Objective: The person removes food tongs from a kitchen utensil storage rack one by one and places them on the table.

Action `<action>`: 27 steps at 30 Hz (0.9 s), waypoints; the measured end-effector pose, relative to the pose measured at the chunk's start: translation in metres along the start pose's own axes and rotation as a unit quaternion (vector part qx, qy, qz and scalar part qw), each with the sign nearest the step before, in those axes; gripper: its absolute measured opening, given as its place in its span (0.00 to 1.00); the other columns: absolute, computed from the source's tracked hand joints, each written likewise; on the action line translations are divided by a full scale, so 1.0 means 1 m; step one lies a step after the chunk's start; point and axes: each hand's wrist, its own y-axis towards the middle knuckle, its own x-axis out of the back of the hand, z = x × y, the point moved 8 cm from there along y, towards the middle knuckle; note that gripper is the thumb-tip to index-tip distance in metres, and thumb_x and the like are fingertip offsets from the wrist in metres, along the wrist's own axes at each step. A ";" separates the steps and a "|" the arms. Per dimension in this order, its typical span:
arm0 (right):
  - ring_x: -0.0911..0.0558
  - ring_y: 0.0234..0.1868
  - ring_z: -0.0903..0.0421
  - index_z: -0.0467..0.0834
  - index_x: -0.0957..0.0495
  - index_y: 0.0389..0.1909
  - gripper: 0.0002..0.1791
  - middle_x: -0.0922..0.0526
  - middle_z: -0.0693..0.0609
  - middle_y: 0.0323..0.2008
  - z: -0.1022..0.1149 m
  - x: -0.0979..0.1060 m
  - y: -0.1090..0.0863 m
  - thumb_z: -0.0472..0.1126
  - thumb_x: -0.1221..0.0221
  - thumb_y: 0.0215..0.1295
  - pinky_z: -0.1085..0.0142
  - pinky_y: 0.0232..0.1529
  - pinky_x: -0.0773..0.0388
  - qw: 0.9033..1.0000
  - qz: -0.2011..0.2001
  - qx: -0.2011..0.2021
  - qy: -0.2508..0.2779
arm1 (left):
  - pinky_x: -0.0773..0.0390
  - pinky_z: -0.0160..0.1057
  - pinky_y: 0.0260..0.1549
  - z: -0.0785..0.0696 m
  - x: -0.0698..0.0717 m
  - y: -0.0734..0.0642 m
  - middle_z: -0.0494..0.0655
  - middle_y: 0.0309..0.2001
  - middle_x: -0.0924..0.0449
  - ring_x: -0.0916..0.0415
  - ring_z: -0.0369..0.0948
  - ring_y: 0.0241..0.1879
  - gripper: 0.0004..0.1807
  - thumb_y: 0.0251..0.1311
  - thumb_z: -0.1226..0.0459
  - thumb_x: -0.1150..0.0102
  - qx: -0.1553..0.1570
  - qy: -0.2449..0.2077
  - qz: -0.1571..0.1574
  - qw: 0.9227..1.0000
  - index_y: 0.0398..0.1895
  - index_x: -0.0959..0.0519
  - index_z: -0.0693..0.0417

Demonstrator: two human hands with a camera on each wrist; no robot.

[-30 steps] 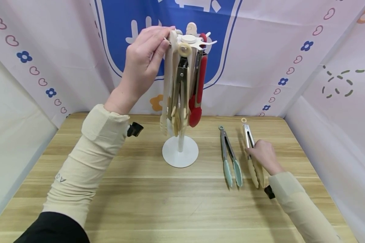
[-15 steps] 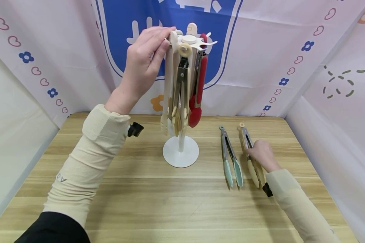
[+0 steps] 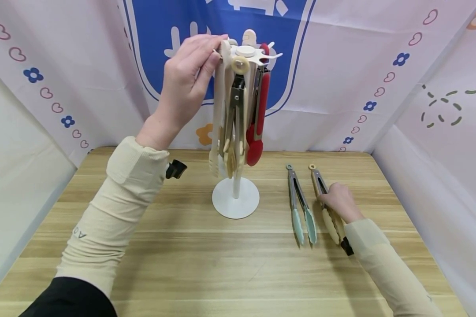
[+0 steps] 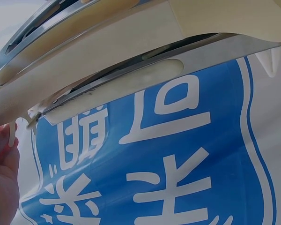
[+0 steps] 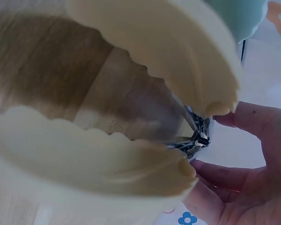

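Observation:
A white utensil rack (image 3: 236,189) stands upright on its round base, hung with cream utensils (image 3: 218,110), steel-framed cream tongs (image 3: 238,99) and red tongs (image 3: 262,105). At its top my left hand (image 3: 188,70) pinches one of the hook arms, whose tip shows beside the fingertips in the left wrist view; the exact contact is partly hidden. On the table at the right, my right hand (image 3: 341,201) grips a second pair of cream tongs (image 3: 330,224) by the steel arms. Their scalloped heads (image 5: 168,51) are spread apart in the right wrist view. Mint-green tongs (image 3: 297,222) lie just left of them.
The wooden table (image 3: 222,264) runs up to a printed cloth backdrop (image 3: 321,97) behind the rack. White cloth walls (image 3: 432,185) close in the sides. Thin bare hooks (image 3: 275,56) stick out at the rack's top right.
The ring end of the cream tongs on the table has swung left and then slid nearer, so they lie closer to the mint-green tongs. My left hand has stayed at the rack top.

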 end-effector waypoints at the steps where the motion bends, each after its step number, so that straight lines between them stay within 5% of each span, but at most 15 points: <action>1: 0.30 0.14 0.56 0.38 0.31 0.17 0.14 0.28 0.46 0.15 0.000 0.000 0.000 0.43 0.43 0.51 0.67 0.14 0.30 1.000 0.000 0.000 -0.001 | 0.39 0.33 0.59 0.000 0.000 0.000 0.58 0.50 0.23 0.30 0.46 0.54 0.15 0.65 0.70 0.54 -0.001 0.000 0.000 1.000 0.50 0.26 0.70; 13: 0.31 0.14 0.56 0.41 0.35 0.13 0.16 0.31 0.49 0.13 0.004 -0.001 0.001 0.42 0.44 0.54 0.66 0.14 0.32 1.000 0.010 0.014 -0.023 | 0.37 0.32 0.58 0.000 0.001 0.000 0.57 0.49 0.23 0.30 0.45 0.54 0.14 0.64 0.71 0.53 0.006 -0.003 -0.006 1.000 0.50 0.25 0.69; 20: 0.28 0.14 0.53 0.39 0.29 0.12 0.16 0.27 0.46 0.14 0.013 0.004 0.000 0.41 0.51 0.57 0.64 0.15 0.31 1.000 0.010 0.017 -0.007 | 0.38 0.33 0.59 0.000 0.001 0.000 0.58 0.49 0.23 0.30 0.46 0.54 0.14 0.64 0.71 0.53 0.000 -0.008 -0.008 1.000 0.50 0.25 0.70; 24: 0.28 0.18 0.50 0.35 0.29 0.20 0.17 0.27 0.41 0.21 0.028 0.014 0.000 0.42 0.52 0.61 0.62 0.19 0.31 0.999 -0.031 0.039 0.004 | 0.38 0.33 0.59 0.000 0.001 0.000 0.58 0.49 0.23 0.30 0.46 0.54 0.14 0.64 0.71 0.53 0.002 -0.007 -0.009 1.000 0.50 0.25 0.70; 27: 0.25 0.30 0.44 0.28 0.28 0.34 0.18 0.26 0.34 0.33 0.043 0.020 0.000 0.43 0.50 0.63 0.56 0.28 0.27 0.996 -0.059 0.068 0.009 | 0.38 0.33 0.59 0.000 0.001 0.000 0.58 0.49 0.23 0.30 0.46 0.54 0.14 0.63 0.72 0.53 0.004 -0.008 -0.011 1.000 0.49 0.25 0.70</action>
